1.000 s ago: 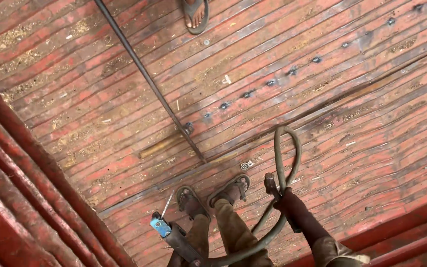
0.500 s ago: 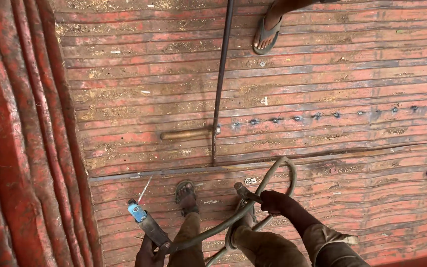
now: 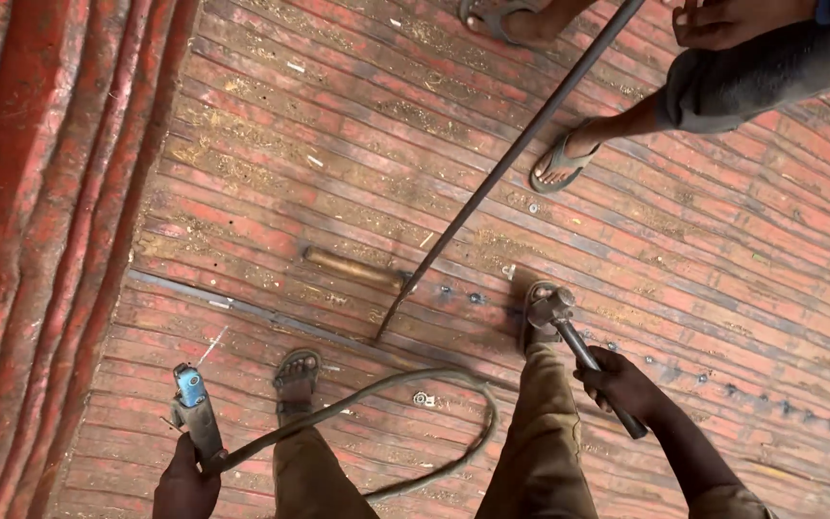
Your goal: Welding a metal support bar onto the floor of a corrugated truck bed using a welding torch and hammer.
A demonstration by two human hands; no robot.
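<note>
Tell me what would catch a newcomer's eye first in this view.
Probably the long steel rod, running diagonally from the top right down to the red ribbed metal floor at centre. Next, the left hand at the bottom left holding a welding electrode holder with a blue tip, its cable looping past the person's sandalled feet. At right, the right hand grips a hammer, and another person's legs stand at the top right.

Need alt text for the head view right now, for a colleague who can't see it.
Looking down at a red ribbed metal floor, the person's left hand holds a welding electrode holder with a trailing cable, and the right hand grips a hammer. A long steel rod slants across the floor, and another person's sandalled feet stand at the top.
</note>
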